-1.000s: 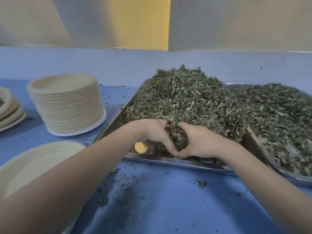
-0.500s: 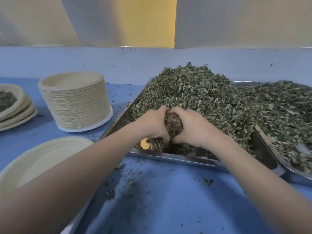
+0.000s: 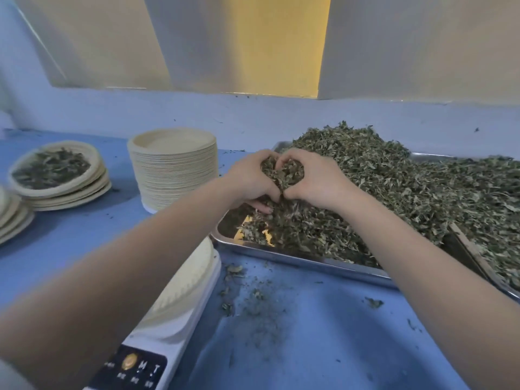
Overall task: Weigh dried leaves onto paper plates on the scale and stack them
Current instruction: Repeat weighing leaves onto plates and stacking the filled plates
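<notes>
Blue bench (image 3: 323,333) carries everything we see, dusted with leaf crumbs near its middle. At 3 o'clock a steel tray (image 3: 304,258) holds a high heap of leaves (image 3: 394,178), with a second tray (image 3: 475,257) overlapping its right end. At 7 o'clock sits the scale (image 3: 166,347), an empty plate (image 3: 185,288) on its platform, partly hidden by our left forearm. At 10 o'clock stands a tall stack (image 3: 174,170) of unused plates; further toward 9 o'clock lie the filled plates (image 3: 59,175), the top one holding leaves, and more plate rims show at the frame edge. Over the tray's near-left corner our left hand (image 3: 247,178) and right hand (image 3: 315,178) press together, fingers curled round one shared clump (image 3: 282,171) of leaves lifted just above the heap.
</notes>
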`<action>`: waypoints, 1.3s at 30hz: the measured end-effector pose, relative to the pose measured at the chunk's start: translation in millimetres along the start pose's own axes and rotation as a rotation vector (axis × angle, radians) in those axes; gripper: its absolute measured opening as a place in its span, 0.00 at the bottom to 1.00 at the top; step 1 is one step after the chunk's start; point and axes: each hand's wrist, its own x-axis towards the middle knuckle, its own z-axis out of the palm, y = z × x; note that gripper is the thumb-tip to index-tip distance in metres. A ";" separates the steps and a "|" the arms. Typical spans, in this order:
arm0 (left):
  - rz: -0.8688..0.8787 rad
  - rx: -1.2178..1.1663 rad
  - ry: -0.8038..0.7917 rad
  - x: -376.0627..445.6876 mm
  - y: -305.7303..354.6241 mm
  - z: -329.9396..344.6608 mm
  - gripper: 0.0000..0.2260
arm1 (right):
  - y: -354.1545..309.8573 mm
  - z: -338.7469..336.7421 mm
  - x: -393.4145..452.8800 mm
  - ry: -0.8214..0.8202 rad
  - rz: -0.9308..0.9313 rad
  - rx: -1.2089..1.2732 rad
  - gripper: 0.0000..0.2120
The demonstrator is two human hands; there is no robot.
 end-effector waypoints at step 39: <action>-0.034 0.125 0.240 -129.9 -23.5 -134.1 0.18 | -136.8 73.1 4.5 -0.189 -0.235 0.260 0.15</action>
